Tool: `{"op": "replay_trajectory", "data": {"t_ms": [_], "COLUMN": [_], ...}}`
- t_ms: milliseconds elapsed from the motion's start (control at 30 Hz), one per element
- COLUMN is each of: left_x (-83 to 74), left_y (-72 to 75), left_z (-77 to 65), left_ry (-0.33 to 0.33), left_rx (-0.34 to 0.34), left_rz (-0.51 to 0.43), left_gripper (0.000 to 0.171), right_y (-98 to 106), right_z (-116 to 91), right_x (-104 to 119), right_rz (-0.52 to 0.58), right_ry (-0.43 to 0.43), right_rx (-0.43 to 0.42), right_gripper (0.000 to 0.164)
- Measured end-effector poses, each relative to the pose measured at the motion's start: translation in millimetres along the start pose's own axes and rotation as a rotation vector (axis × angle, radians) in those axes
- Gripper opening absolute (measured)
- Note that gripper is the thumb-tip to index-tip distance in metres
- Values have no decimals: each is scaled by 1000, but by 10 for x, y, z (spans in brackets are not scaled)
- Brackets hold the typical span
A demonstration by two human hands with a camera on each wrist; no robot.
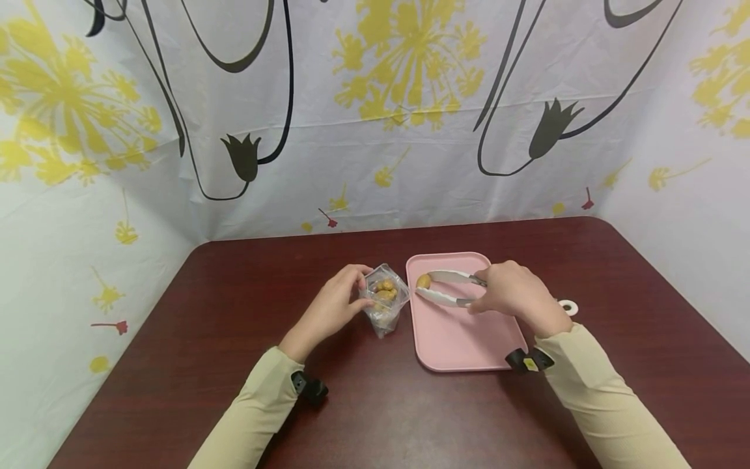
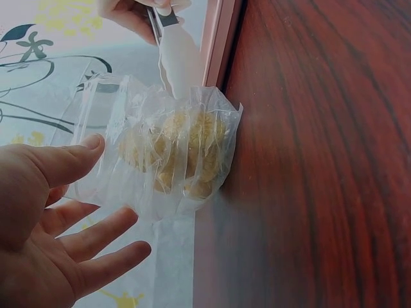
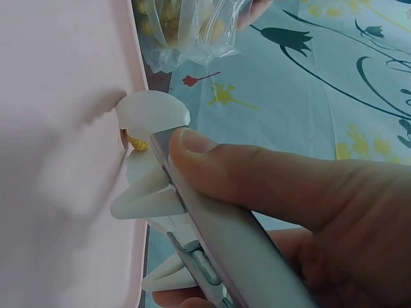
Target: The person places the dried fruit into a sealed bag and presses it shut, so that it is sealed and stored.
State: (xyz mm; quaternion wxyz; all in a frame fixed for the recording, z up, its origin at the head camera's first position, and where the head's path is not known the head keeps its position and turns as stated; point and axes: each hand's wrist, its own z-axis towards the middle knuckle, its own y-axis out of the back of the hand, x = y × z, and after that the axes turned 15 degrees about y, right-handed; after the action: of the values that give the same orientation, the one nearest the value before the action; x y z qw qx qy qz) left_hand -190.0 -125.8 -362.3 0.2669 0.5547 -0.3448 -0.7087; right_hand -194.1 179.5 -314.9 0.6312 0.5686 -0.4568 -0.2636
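My right hand (image 1: 515, 293) grips metal tongs (image 1: 479, 280) with white tips over the pink tray (image 1: 469, 345). A small, rounded yellow-brown piece (image 1: 423, 281), like a little potato, lies between the tips near the tray's left edge. In the right wrist view, the tongs mostly hide this piece (image 3: 137, 142). To the left of the tray, a clear plastic bag (image 1: 382, 320) stands on the table with several similar pieces (image 2: 199, 147) inside. My left hand (image 1: 334, 299) holds the bag by its upper edge, thumb on the near side, other fingers spread.
The dark red-brown wooden table (image 1: 246, 339) carries everything. A white ring (image 1: 568, 307), perhaps a tape roll, lies right of the tray, partly behind my right wrist. Behind the table hangs a white curtain (image 1: 328, 156) with flower prints.
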Motion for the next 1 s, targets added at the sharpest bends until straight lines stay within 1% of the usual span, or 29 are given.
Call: {"op": "replay_trajectory", "data": {"t_ms": [300,567,767,1000], "left_x": [-6,-5,-10,-20], "left_y": [0,-7,-3,-1], "left_z": [0,7,7,-4], "left_ry": [-8,-10,-9,-10], "left_rx": [-2,-3,-2,-7], "left_rz": [0,6,9,3], "left_gripper": [30,29,29,30], "right_y": [9,56,107,210], "right_z": [-6,-30,-59,-152], "right_x": [2,17,67,176], "right_rz": [4,-32,-36,-63], "right_ry": [5,37,42,56], "right_rx": [0,-20,-30,-51], "right_gripper": [35,33,31,33]}}
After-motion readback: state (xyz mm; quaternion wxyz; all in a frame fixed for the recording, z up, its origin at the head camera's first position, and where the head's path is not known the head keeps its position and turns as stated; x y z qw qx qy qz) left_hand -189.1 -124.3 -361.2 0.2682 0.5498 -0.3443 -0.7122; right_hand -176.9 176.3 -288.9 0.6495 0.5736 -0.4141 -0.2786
